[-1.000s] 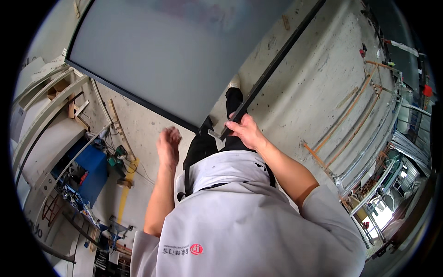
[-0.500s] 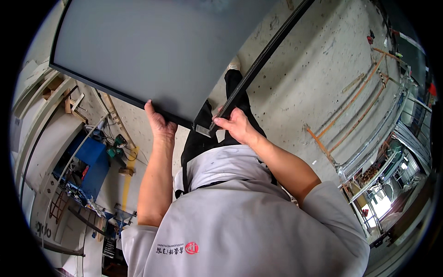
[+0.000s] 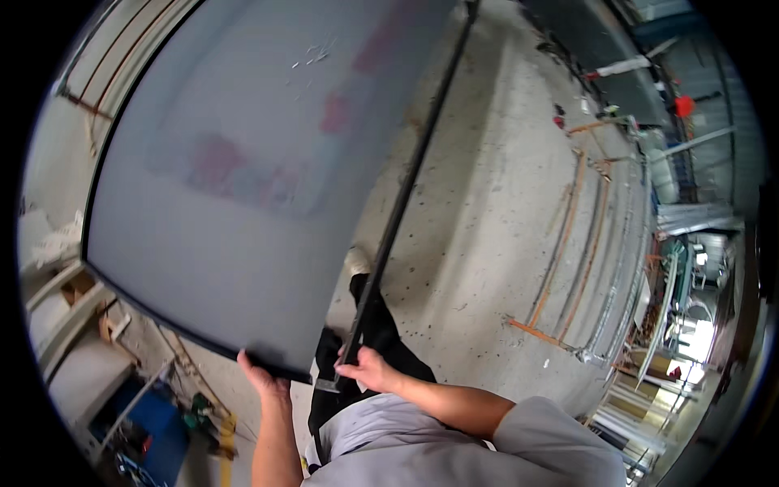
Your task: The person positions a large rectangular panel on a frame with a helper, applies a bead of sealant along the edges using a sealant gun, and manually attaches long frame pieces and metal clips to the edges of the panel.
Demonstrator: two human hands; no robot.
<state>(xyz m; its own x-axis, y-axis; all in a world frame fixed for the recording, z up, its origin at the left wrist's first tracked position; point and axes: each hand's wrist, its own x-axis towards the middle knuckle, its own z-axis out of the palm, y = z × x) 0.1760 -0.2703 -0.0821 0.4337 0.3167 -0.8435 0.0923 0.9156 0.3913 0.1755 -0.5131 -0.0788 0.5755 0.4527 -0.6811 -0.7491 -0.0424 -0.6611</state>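
Note:
A large grey panel (image 3: 235, 276) with a thin black frame fills the upper left, blurry reddish patches showing on its surface. My left hand (image 3: 266, 381) grips the near edge of that frame, thumb on top and fingers partly hidden beneath. Along the panel's right side runs a long black bar (image 3: 415, 170), with a gap between it and the grey sheet. My right hand (image 3: 370, 370) is closed round the bar's near end. Between my hands, a small silvery corner piece (image 3: 327, 385) shows at the bar's end.
Speckled concrete floor (image 3: 462, 284) lies to the right, with an orange and grey metal rack (image 3: 560, 268) on it. A blue cabinet (image 3: 154, 438) and pale curved bars (image 3: 69, 321) stand at the lower left. My shoe (image 3: 357, 260) shows between panel and bar.
My view has shifted, so panel, bar and both hands sit lower in the picture, and more of the panel's far part shows. Both hands keep their hold.

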